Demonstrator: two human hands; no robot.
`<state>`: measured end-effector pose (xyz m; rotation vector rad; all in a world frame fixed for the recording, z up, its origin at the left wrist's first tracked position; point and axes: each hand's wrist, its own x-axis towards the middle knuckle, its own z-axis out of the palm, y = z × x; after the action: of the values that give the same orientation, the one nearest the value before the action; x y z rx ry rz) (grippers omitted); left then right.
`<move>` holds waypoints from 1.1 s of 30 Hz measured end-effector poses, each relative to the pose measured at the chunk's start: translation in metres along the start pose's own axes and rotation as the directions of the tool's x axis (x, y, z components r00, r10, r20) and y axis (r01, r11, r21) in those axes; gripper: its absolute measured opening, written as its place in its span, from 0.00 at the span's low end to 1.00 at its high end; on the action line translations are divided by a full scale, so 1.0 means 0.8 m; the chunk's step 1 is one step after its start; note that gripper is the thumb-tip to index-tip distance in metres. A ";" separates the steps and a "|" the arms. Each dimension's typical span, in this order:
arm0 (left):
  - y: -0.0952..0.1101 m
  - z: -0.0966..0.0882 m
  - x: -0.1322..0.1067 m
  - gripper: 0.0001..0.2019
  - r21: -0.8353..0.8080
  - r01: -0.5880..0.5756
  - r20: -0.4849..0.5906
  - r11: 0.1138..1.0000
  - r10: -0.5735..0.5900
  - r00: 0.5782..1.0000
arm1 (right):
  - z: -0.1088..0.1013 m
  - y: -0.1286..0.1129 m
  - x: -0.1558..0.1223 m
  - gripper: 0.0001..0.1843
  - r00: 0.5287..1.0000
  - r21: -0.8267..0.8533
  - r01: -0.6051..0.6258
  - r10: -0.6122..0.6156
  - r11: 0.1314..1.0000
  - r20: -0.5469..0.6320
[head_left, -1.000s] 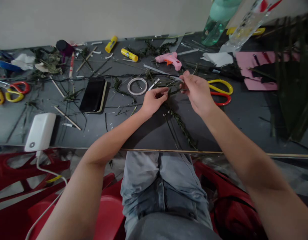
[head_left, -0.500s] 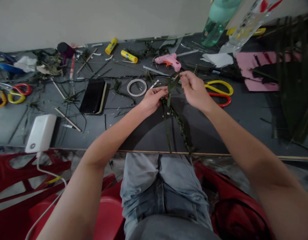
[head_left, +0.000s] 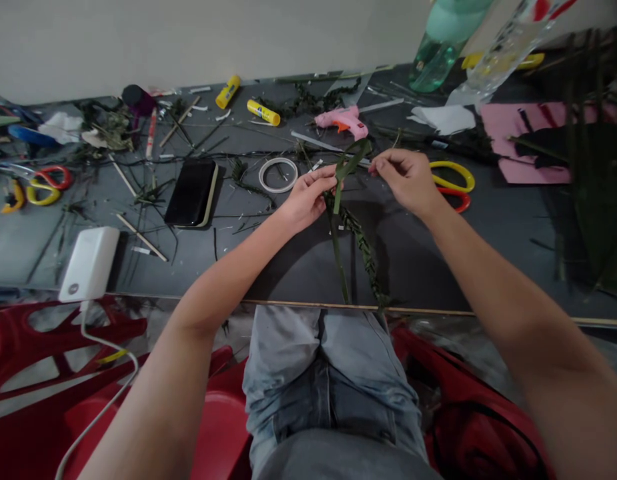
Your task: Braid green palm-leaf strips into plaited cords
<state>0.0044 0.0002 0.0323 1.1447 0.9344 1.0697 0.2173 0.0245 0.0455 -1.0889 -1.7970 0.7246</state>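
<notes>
A dark green plaited leaf strand (head_left: 362,243) runs from my left hand (head_left: 309,197) down to the table's front edge. My left hand is closed on its upper end, pinching it between thumb and fingers. From that grip a broad loose leaf strip (head_left: 352,160) sticks up to the right, and a long narrow strip (head_left: 339,260) hangs beside the plait. Just right of the upright strip is my right hand (head_left: 405,179), its fingers loosely bent and apart from the leaf. Nothing shows between its fingertips, though they are small and dim.
Behind my hands lies a pink glue gun (head_left: 342,121). Scissors with yellow and red handles (head_left: 454,183) sit beyond my right wrist. To the left are a tape roll (head_left: 278,175), a phone (head_left: 192,193) and a white power bank (head_left: 91,263). Bottles (head_left: 438,57) stand at the back right.
My right hand has let go of the upright leaf strip and moved slightly right and down. My left hand keeps its grip. The whole view has shifted a little.
</notes>
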 end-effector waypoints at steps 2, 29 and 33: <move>0.001 -0.002 0.000 0.08 0.012 -0.024 -0.001 1.000 0.024 1.000 | -0.003 0.005 -0.002 0.32 0.999 0.006 0.012 -0.012 1.000 0.034; -0.023 0.010 0.004 0.10 -0.204 0.004 -0.036 0.979 -0.012 0.999 | 0.003 -0.056 0.003 0.19 0.915 -0.461 0.377 -0.247 0.803 0.319; -0.020 0.011 0.005 0.10 -0.197 0.007 -0.067 0.980 -0.021 0.998 | 0.004 -0.064 0.005 0.14 0.924 -0.449 0.332 -0.189 0.830 0.334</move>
<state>0.0163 0.0010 0.0177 0.9419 0.8675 1.1693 0.1944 0.0049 0.0875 -1.0627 -2.4088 0.2458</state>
